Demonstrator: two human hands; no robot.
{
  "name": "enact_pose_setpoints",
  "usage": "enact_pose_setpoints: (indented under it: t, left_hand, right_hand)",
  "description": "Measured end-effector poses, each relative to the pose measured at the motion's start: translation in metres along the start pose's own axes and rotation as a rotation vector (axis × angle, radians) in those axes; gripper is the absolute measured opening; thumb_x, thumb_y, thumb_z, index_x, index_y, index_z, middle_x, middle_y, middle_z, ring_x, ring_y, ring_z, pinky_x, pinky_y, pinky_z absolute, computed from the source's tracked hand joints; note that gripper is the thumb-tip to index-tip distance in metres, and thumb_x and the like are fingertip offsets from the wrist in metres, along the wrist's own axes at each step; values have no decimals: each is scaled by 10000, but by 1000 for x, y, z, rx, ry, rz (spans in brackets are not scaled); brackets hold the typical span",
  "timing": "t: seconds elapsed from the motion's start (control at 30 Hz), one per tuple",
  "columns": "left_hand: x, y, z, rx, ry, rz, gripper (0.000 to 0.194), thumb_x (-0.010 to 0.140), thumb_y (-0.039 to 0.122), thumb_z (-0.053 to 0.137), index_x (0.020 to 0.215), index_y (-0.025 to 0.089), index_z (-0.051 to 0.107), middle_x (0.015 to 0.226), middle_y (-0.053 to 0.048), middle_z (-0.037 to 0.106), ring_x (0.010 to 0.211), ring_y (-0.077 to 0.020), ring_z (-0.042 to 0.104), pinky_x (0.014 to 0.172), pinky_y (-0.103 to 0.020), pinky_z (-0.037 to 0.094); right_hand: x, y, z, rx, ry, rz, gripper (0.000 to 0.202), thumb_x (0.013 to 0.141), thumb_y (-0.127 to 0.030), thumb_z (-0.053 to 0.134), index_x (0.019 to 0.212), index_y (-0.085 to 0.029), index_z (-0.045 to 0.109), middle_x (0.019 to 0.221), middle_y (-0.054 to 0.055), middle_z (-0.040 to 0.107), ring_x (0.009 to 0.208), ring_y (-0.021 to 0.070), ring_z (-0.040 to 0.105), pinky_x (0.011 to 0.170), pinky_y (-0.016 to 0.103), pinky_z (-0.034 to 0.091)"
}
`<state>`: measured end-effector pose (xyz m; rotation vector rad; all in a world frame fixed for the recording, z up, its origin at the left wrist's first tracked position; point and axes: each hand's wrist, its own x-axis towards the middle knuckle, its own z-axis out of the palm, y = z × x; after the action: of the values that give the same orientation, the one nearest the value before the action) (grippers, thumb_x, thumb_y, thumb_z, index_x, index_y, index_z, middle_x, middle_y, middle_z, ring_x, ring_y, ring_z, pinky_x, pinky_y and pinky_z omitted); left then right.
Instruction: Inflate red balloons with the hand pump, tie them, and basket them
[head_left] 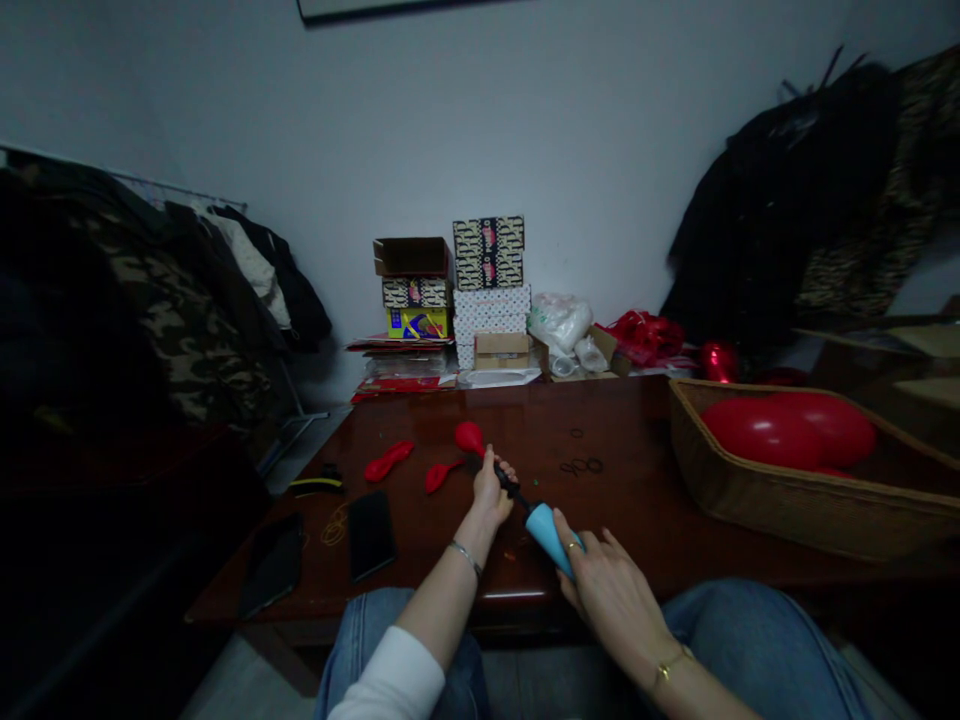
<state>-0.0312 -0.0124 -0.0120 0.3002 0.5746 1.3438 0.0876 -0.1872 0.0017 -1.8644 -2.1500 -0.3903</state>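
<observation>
My left hand [492,490] is closed around the neck of a small, barely filled red balloon [469,437] at the black nozzle end of a hand pump. My right hand [609,580] wraps around the light blue body of the balloon pump [550,536], which slants down toward me over the table's front edge. A black rod shows between the two hands. Left of my left hand, a limp red balloon [436,477] lies on the table, and another flat red balloon [389,460] lies further left.
On the brown table [630,430] lie a phone [371,535], a dark tablet-like slab [271,563], yellow rubber bands [334,525] and black bands [585,467]. A wicker basket [795,510] with inflated red balloons [772,430] stands right. Stacked boxes [491,320] line the back.
</observation>
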Motion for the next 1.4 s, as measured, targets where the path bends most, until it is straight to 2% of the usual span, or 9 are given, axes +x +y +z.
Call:
enact_pose_setpoints:
  t: [0.17,0.3,0.4,0.57,0.73,0.93,1.1,1.23,1.4]
  left_hand:
    - [-4,-15,-1,62,29,-15,307,770,404,636,692,176,446,524,41,456,434,-73,454,439,-178,400]
    - [-3,-14,-3,62,38,-7,302,788,400,614,686,174,442,516,44,448,418,-66,432,430,-176,390]
    - [0,-8,-5,75,29,18,312,815,414,577,680,175,429,513,49,418,393,-53,389,381,-156,329]
    - [7,12,-8,35,68,69,334,838,428,541,667,177,402,515,61,365,372,-31,321,335,-133,245]
    - [14,31,-11,-41,47,62,328,862,417,506,666,178,396,524,59,346,376,-27,313,327,-120,232]
    - [15,39,-11,-86,54,23,325,879,394,482,657,179,383,521,57,340,373,-28,302,320,-118,221]
    - [12,31,-9,-105,83,8,317,893,361,468,652,179,371,517,62,329,364,-26,295,323,-120,217]
    - [10,17,-8,-64,68,9,308,898,345,461,652,178,377,507,62,335,360,-30,306,330,-128,225]
    - [10,0,-9,17,77,10,288,885,331,484,660,181,384,500,61,361,365,-40,330,355,-143,271]
  right_hand:
    - [21,-8,1,-50,-34,26,539,805,-170,499,1336,-184,406,830,53,616,779,184,605,932,379,387]
    - [29,-15,5,-39,-37,35,554,804,-155,486,1348,-178,387,862,67,622,784,188,611,919,380,392]
    - [28,-19,8,-24,-22,43,548,811,-153,474,1350,-168,380,914,84,622,808,193,613,918,384,394]
    - [20,-22,8,-4,-18,0,547,811,-181,503,1344,-163,383,901,69,616,822,189,607,953,385,382]
    - [1,-12,4,6,25,-45,588,808,-177,509,1369,-204,336,926,49,616,808,177,598,989,403,366]
    - [-20,1,-1,19,50,-75,659,779,-171,541,1388,-190,292,985,60,618,849,194,596,997,415,366]
    - [-15,-2,-4,-6,-7,-50,586,790,-167,519,1355,-185,364,923,51,614,825,187,597,989,412,361]
    - [1,-8,-5,-40,-60,-29,531,813,-172,495,1335,-156,403,894,64,614,813,188,598,974,406,360]
    - [23,-16,0,-72,-86,-8,554,812,-159,490,1355,-140,380,883,77,614,797,193,601,942,396,370]
